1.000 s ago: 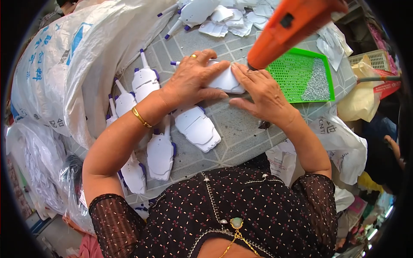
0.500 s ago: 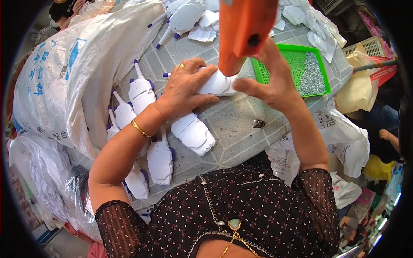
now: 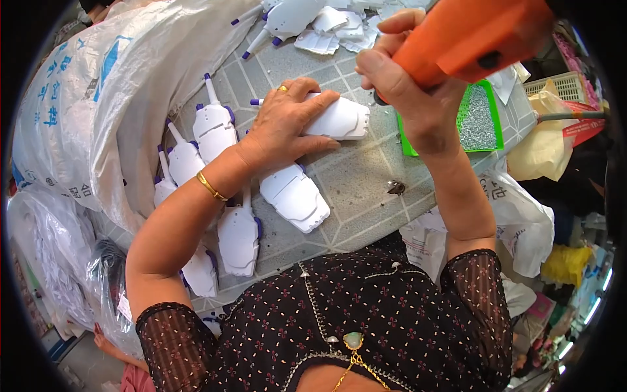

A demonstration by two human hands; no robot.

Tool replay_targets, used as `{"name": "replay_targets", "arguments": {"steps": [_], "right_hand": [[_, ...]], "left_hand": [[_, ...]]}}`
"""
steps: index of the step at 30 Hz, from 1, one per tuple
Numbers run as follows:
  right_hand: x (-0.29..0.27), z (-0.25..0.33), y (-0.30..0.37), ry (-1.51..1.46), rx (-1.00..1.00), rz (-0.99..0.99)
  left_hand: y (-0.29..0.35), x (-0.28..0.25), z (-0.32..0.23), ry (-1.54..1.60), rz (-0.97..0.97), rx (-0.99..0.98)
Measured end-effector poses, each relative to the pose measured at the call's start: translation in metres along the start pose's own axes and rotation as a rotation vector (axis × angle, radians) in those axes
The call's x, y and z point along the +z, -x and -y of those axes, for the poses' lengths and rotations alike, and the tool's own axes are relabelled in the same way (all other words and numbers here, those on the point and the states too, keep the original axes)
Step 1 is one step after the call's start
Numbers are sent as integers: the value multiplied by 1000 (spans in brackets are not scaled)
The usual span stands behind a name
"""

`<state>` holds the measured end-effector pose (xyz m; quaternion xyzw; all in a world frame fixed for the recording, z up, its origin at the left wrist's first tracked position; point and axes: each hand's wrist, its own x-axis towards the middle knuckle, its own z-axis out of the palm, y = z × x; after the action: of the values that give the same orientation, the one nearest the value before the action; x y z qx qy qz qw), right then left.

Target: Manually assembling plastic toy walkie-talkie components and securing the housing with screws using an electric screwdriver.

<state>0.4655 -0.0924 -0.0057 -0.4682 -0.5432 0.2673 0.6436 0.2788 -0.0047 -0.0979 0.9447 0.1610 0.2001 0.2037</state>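
Note:
My left hand point(image 3: 284, 127) lies over a white plastic walkie-talkie-shaped casing point(image 3: 346, 119), thumb and fingers gripping its sides and pressing it to the table. A purple-tipped stub sticks out on the far side of that hand. Up to the right, my right hand point(image 3: 428, 108) is wrapped around an orange power screwdriver point(image 3: 477, 42), which is tilted and held above the table, apart from the casing. Its dark tip shows beside my palm. Below the tool stands a green tray point(image 3: 407, 142) with small silvery metal pieces point(image 3: 479, 121), partly hidden by my right hand.
More white casings with purple parts point(image 3: 238, 238) lie left and near. White flat parts point(image 3: 317, 40) are heaped at the back. A small dark metal object point(image 3: 396, 188) sits on the grey table point(image 3: 356, 209). A big white woven sack point(image 3: 85, 111) borders the left.
The orange screwdriver has swung from upright over the casing to a tilt at the upper right. My right hand has risen and closed around it. My left hand keeps holding the casing.

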Motion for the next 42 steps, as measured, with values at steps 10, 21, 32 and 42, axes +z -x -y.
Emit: {"name": "replay_targets", "arguments": {"steps": [10,21,32,42], "right_hand": [[-13,-1,2,-379,55,61],[-15,19,9,-551,-2,163],[-20,31,19,-726,-34,182],[-7,64,42,-1093,-25,185]], "left_hand": [[-5,-14,-10,-166,-86,48],[-5,-17,-61,14,-237,167],[24,-36,-107,1303,-177,-829],[45,-22,-130,1852,-217,-724]]}}
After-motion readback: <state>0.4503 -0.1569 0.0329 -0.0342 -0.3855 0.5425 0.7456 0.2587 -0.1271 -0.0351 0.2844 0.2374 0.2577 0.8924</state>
